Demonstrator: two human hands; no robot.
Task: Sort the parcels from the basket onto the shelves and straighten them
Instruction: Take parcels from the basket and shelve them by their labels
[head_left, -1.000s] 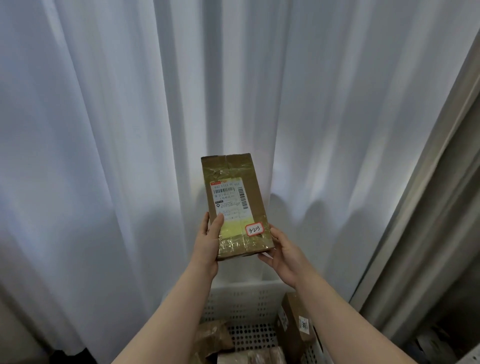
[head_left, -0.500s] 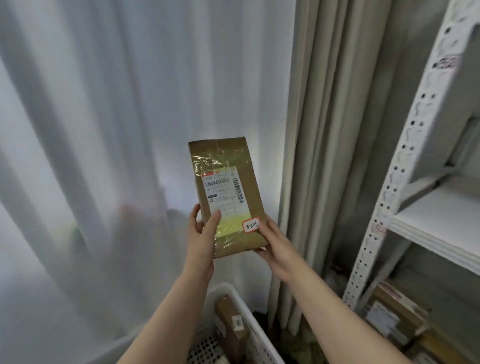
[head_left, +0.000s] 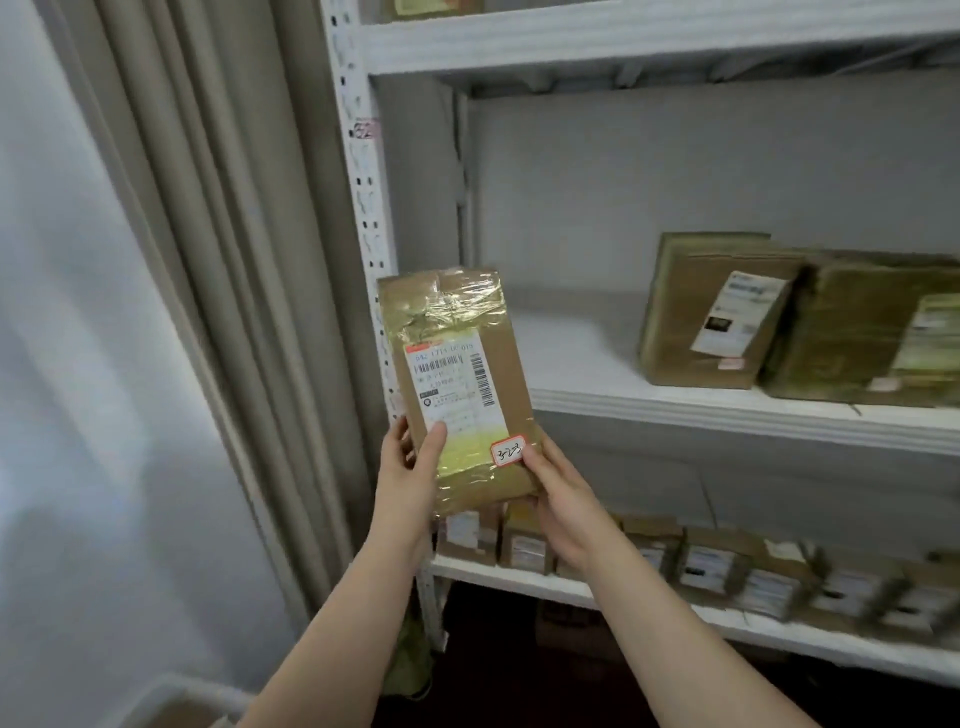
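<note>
I hold a flat brown parcel (head_left: 457, 374) upright in front of the white shelf unit's left post (head_left: 358, 171). It is wrapped in shiny tape and bears a white shipping label and a small red-edged sticker with handwriting. My left hand (head_left: 410, 478) grips its lower left edge, thumb on the label. My right hand (head_left: 561, 499) holds its lower right corner from below. The middle shelf (head_left: 587, 358) lies just behind and to the right of the parcel. A corner of the white basket (head_left: 171, 696) shows at the bottom left.
Two larger brown boxes (head_left: 722, 312) stand on the right of the middle shelf, with bare board on its left. A row of several small parcels (head_left: 717, 566) fills the lower shelf. Beige and white curtains (head_left: 197, 260) hang at the left.
My view has swung right from the curtains to the shelf unit. The parcel stays in both hands in the same grip and now stands before the middle shelf. The basket has slid to the bottom left.
</note>
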